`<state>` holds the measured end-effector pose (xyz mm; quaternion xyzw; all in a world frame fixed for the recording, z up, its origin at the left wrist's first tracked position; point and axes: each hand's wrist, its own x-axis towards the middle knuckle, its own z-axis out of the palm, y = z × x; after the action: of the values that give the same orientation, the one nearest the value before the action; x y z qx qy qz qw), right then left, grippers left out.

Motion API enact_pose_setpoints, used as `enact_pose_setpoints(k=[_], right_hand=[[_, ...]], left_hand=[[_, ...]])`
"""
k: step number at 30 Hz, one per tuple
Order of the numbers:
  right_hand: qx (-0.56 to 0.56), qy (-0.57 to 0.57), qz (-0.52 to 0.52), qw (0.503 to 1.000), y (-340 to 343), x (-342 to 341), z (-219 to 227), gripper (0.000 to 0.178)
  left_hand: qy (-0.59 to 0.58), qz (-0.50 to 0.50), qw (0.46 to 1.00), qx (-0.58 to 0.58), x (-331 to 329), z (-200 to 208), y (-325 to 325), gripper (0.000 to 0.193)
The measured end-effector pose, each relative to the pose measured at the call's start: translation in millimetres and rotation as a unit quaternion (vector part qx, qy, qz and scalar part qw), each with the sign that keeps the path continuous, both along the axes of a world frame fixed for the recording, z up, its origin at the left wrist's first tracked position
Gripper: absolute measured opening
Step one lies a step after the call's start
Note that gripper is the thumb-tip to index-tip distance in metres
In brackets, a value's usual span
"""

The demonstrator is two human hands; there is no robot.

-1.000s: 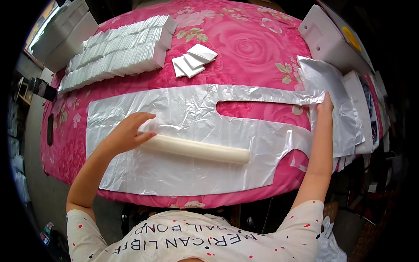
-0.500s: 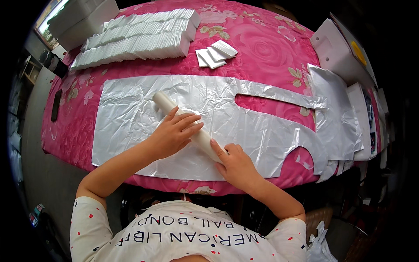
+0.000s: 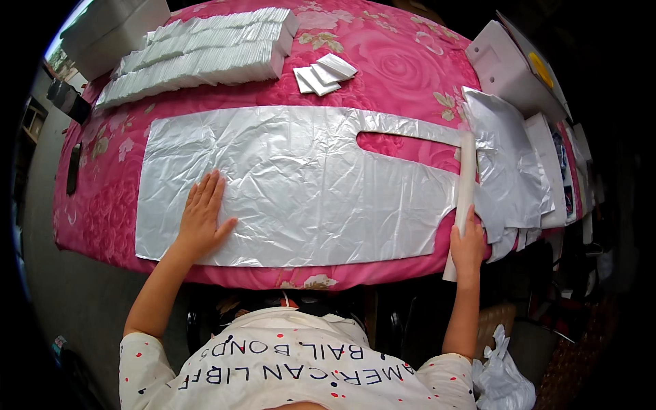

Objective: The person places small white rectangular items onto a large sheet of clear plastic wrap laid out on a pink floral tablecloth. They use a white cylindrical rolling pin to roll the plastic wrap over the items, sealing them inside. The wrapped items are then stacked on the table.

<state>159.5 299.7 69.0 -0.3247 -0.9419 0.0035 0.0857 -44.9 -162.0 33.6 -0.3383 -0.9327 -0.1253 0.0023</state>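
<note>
A shiny, whitish plastic film sheet (image 3: 301, 191) lies spread across the table, apron-like in outline, with a long slot and a curved cut-out toward its right end. My left hand (image 3: 202, 222) rests flat on the left part of it, fingers stretched out. At the right end, my right hand (image 3: 468, 244) grips a pale, smooth tube (image 3: 467, 167) near its lower end. The tube stands almost straight away from me, lying across the narrow end of the sheet. My right palm and some fingers are hidden.
Rows of folded white packets (image 3: 198, 58) fill the far left, beside a white box (image 3: 113, 34). A few loose packets (image 3: 324, 74) lie mid-back. More plastic sheets (image 3: 509, 164) hang at the right near a white foam box (image 3: 502, 61). A dark flat object (image 3: 74, 168) lies on the pink tablecloth (image 3: 102, 219).
The tube has moved from a slant across the sheet's middle to its right end, in my right hand. My left hand has left the tube and now lies flat further left.
</note>
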Motion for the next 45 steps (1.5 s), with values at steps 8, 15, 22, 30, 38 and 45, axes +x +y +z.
enact_pose_setpoints(k=[8, 15, 22, 30, 38, 45], right_hand=[[-0.367, 0.134, 0.199, 0.899, -135.7, -28.0, 10.1, 0.063], [-0.251, 0.107, 0.320, 0.907, -160.2, -58.8, -10.3, 0.054], [-0.024, 0.059, 0.227, 0.972, 25.1, -40.6, -48.9, 0.048], [0.062, 0.126, -0.017, 0.990, 127.3, 27.8, -63.5, 0.038], [0.130, 0.128, -0.068, 0.981, 140.2, 29.6, -64.9, 0.022], [0.168, 0.162, 0.026, 0.972, 81.0, 14.9, -1.5, 0.011]], left_hand=[[-0.036, -0.114, 0.989, 0.085, 12.0, 12.7, 57.3, 0.072], [-0.083, -0.147, 0.970, 0.177, 24.8, 3.3, 147.2, 0.077], [-0.096, -0.158, 0.963, 0.197, 29.5, -0.4, 175.7, 0.079], [-0.075, -0.172, 0.970, 0.154, 31.8, 5.9, 193.8, 0.074], [-0.066, -0.172, 0.974, 0.133, 37.4, 12.8, 201.5, 0.071], [-0.057, -0.175, 0.974, 0.135, 41.5, 12.4, 204.4, 0.068]])
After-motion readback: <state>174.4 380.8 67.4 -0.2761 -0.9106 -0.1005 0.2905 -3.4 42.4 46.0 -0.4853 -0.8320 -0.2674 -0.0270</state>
